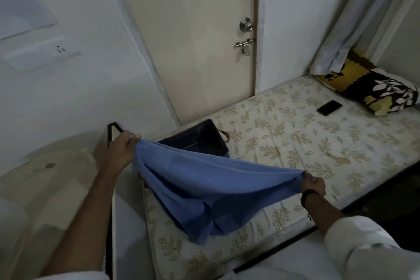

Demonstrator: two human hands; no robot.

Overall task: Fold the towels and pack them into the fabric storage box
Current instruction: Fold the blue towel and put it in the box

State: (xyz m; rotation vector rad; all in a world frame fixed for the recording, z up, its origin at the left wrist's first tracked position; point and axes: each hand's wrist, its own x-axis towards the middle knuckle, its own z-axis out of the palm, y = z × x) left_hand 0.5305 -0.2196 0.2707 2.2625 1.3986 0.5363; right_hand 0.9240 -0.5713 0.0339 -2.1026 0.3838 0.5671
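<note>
A blue towel [197, 191] hangs stretched between my two hands above the mattress, sagging in folds at its lower edge. My left hand [121, 151] pinches its upper left corner. My right hand [314, 186] grips the opposite corner, lower and to the right. Behind the towel stands the dark blue fabric storage box [200, 138], open at the top, with a brown loop handle on its right side. The towel hides the box's near part.
The mattress [295, 143] with a leaf print fills the middle and right. A black phone [329, 108] and a patterned pillow [372, 91] lie at its far end. A closed door [193, 41] and white walls stand behind. A black bed frame edge runs at left.
</note>
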